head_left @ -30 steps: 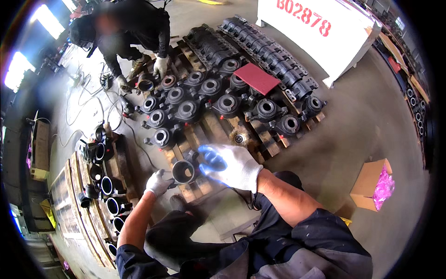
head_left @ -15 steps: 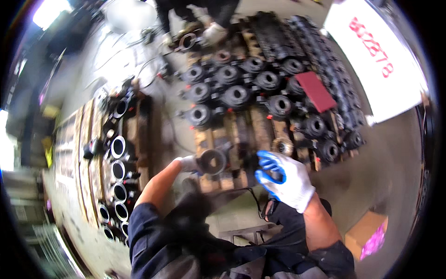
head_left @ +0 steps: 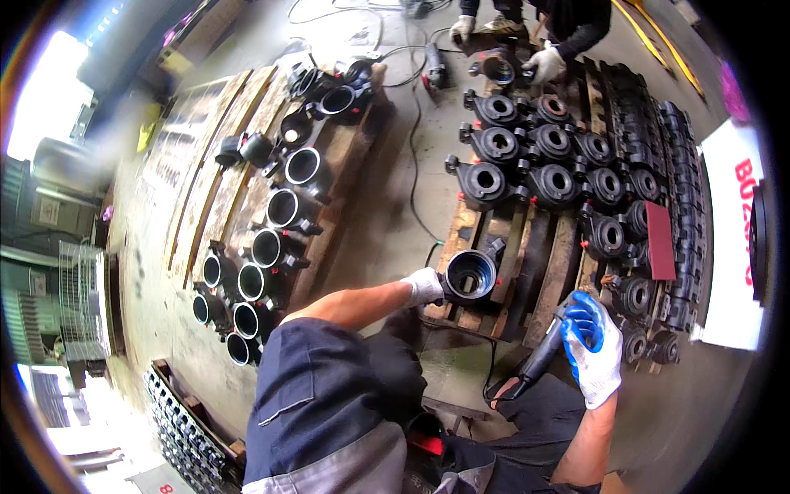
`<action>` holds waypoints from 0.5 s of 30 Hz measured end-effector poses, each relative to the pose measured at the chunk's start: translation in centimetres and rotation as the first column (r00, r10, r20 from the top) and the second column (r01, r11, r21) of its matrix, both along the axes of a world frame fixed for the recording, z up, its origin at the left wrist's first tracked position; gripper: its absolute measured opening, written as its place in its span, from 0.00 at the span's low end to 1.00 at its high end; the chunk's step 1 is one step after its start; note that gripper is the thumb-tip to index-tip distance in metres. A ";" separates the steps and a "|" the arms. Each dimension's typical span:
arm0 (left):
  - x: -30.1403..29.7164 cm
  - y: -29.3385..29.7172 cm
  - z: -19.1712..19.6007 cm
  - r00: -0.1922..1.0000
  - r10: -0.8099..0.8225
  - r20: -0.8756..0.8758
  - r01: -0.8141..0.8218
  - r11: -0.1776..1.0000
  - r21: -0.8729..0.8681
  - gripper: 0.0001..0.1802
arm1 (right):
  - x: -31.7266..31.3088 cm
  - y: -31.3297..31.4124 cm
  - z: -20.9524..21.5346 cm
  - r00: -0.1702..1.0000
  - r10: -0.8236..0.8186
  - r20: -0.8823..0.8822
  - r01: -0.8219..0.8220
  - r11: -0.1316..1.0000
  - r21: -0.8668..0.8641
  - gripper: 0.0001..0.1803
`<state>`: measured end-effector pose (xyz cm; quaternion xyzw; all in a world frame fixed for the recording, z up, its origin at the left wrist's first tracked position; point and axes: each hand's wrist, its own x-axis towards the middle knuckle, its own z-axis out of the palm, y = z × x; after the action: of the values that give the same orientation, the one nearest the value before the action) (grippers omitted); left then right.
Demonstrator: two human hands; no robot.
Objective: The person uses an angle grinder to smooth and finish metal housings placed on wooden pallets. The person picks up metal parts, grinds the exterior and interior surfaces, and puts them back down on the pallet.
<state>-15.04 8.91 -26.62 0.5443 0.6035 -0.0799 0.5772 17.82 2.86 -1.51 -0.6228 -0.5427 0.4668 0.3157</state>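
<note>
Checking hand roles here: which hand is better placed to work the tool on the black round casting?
Right, probably: the right hand grips the dark handheld power tool beside the black round metal casting, while the left hand steadies it.

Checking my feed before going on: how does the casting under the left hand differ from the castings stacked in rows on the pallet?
The black ring-shaped casting lies alone at the pallet's near edge, touched by the left hand; the rowed castings sit packed together, untouched. Its bore looks wide and open; theirs look smaller, set in flanged bodies. Both are black and rest on the wooden pallet.
</note>
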 end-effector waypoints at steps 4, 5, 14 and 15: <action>-8.5 -6.6 -4.8 0.993 -0.054 0.104 0.013 0.933 0.360 0.12 | -1.4 0.5 -1.2 0.993 0.112 0.036 -0.112 0.994 -0.005 0.29; -9.0 -6.4 -1.6 0.961 0.147 0.235 -0.199 0.955 0.219 0.09 | -0.9 0.6 -1.3 0.996 0.070 0.053 -0.069 0.997 -0.017 0.29; -29.8 -9.2 14.2 0.452 0.858 0.244 -0.879 0.382 0.285 0.08 | 0.1 1.4 -4.6 0.986 0.094 0.135 -0.086 0.995 -0.059 0.34; -33.2 -9.1 14.7 0.408 0.891 0.199 -0.888 0.336 0.315 0.10 | 0.6 1.4 -5.7 0.982 0.080 0.169 -0.076 0.997 -0.032 0.33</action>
<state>-48.24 -0.24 -11.88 0.2256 0.8073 0.3607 0.4089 18.42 4.29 -7.24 -0.6427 -0.5857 0.4306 0.2418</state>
